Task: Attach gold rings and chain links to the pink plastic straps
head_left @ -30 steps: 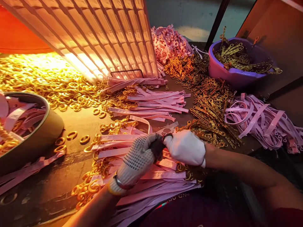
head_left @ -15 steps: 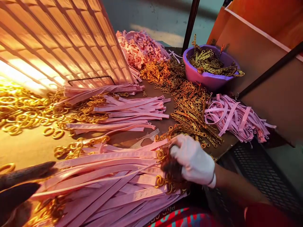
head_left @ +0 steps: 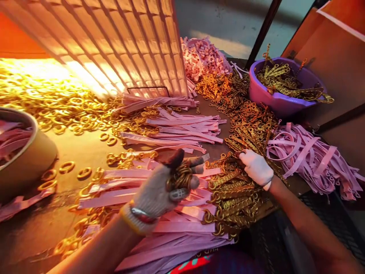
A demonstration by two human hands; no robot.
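Observation:
My left hand (head_left: 164, 186), in a dotted knit glove, is raised above the pink straps (head_left: 159, 213) with its fingers curled round a small stack of gold rings (head_left: 182, 177). My right hand (head_left: 256, 167), in a white glove, reaches out onto the heap of brass-coloured metal clasps (head_left: 242, 190); its fingers are bent down into them and I cannot make out what they grip. The pink straps lie in flat bundles across the table in front of me.
Loose gold rings (head_left: 57, 102) cover the table's left. A round tin (head_left: 25, 160) with pink straps stands at the left edge. A purple basin (head_left: 273, 99) of clasps sits back right, beside loose pink straps (head_left: 310, 156). A slanted lit grid panel (head_left: 114, 42) rises behind.
My left hand has come back into view, lifted with gold rings in it. My right hand moved from the strap ends to the right, further out onto the clasp heap.

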